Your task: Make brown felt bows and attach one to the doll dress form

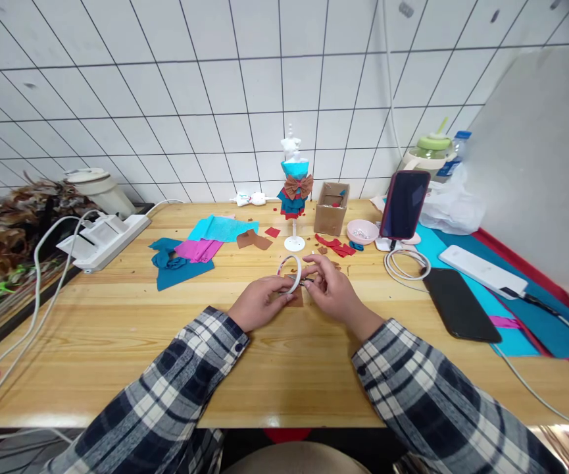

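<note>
My left hand (259, 301) is closed round a white roll of tape (291, 271), held upright over the middle of the wooden table (116, 329). My right hand (331, 289) pinches at the roll's right side, fingers curled; what lies between them is too small to name. A small brown felt piece (295, 299) rests under both hands. Behind them stands a little white mannequin (293, 191) on a stand, dressed in blue and red felt with a brown bow.
Blue, pink and brown felt scraps (200, 250) lie to the left, red scraps (336, 245) to the right. A cardboard box (332, 209), a pink bowl (362, 231), a propped phone (405, 204), a flat black phone (460, 304), a white power strip (104, 240) and cables surround them.
</note>
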`<state>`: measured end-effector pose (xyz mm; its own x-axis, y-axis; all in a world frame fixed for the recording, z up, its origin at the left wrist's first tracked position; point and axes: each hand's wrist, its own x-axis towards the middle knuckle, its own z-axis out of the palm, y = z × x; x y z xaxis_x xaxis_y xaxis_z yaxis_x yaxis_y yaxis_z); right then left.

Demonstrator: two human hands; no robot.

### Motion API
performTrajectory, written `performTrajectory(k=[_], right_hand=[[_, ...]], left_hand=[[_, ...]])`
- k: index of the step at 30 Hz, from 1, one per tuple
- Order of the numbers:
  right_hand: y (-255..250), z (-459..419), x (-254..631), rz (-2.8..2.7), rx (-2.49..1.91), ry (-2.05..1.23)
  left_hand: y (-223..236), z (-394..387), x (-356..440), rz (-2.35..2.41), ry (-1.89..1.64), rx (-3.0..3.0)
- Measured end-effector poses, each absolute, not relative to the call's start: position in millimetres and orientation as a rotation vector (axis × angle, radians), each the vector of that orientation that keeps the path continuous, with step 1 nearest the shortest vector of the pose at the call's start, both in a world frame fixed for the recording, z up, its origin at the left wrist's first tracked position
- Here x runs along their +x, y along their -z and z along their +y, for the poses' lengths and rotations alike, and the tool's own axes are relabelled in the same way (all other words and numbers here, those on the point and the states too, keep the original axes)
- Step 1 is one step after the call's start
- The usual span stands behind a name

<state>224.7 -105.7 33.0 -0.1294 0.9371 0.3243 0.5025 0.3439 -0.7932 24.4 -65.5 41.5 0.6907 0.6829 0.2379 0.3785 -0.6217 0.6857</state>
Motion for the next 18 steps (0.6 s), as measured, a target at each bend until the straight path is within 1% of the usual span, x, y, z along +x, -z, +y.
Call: performTrajectory(k=[3,7,10,14,18], right_hand=[[-33.7,-106.2,225.0,-1.81,-1.264,-0.613],[-33.4,-106.1,224.3,-1.936,-1.148,-0.474],[-32.1,-105.2,224.7,-1.963,-1.124,-0.395],[-31.8,-105.3,225.6,-1.857,-1.21,-0.496],[-34.2,-105.9,225.1,-1.79,-1.199,-0.614]], left_hand=[[-39.9,-65.8,24.0,0.841,-0.629,2.2],[-38.9,-65.7,22.8,0.88,-0.591,2.152],[-39.8,-66.3,22.6,0.825,-0.591,2.158],[-41.6,-68.3,24.0,0.751,-0.572,2.138],[-40.5,-67.3,24.5,0.764,-0.568,2.191]])
